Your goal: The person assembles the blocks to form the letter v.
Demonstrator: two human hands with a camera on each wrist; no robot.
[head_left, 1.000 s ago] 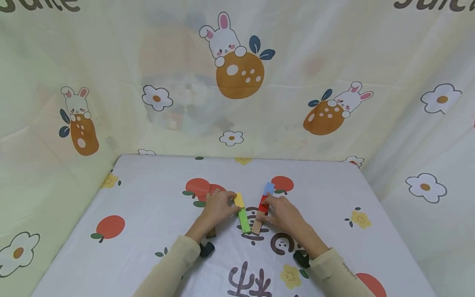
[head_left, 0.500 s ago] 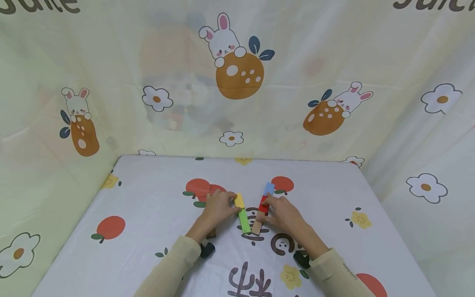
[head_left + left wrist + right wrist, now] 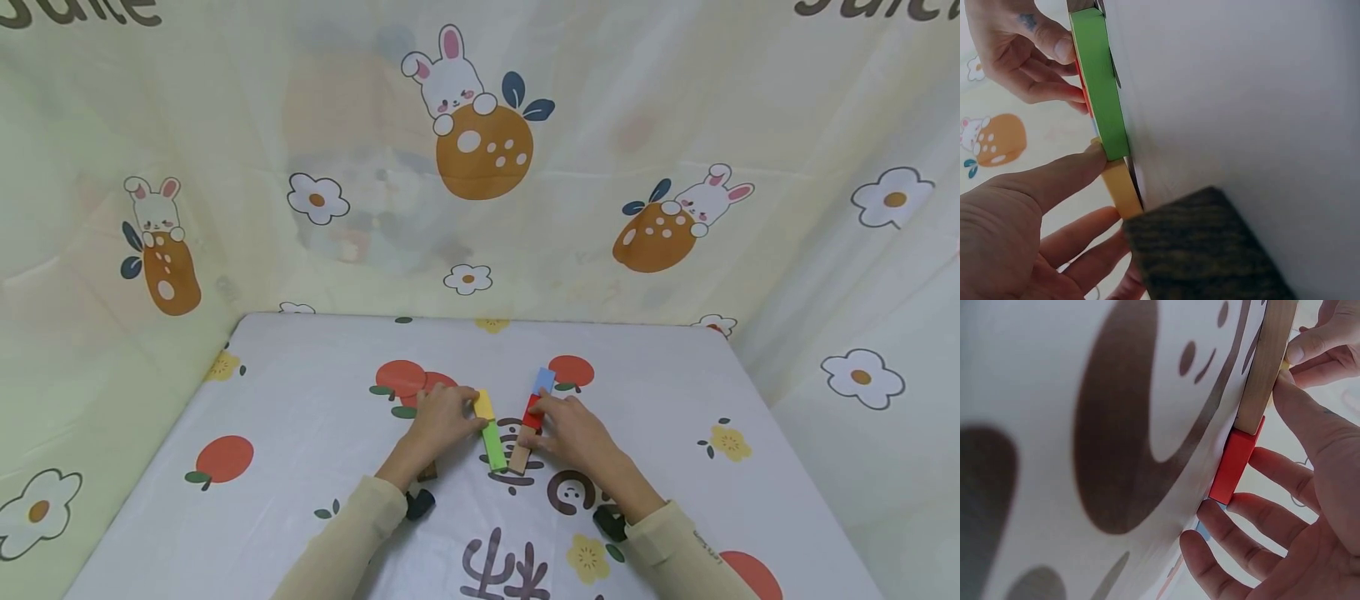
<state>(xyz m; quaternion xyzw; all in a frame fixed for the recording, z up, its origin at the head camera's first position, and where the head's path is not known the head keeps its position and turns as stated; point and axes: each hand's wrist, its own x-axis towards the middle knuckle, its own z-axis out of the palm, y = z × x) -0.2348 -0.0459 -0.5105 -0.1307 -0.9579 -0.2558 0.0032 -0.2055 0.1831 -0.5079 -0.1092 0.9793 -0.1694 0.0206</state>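
Two rows of small blocks lie on the table, converging toward the person. In the left row, a yellow block (image 3: 484, 405) adjoins a green block (image 3: 493, 448). My left hand (image 3: 441, 421) touches this row from its outer side, thumb where the two colours meet and a finger near the yellow block's far end. The right row runs from a blue block (image 3: 543, 381) through a red block (image 3: 532, 414) to a light wooden block (image 3: 520, 457). My right hand (image 3: 576, 429) rests along its outer side, thumb on the wooden block and fingertips at the red one.
A dark brown block (image 3: 1210, 244) lies below the left hand, mostly covered in the head view. Black wrist devices (image 3: 420, 504) show at both cuffs. The white printed tablecloth (image 3: 300, 433) meets hanging curtains (image 3: 360, 275) at the back and sides.
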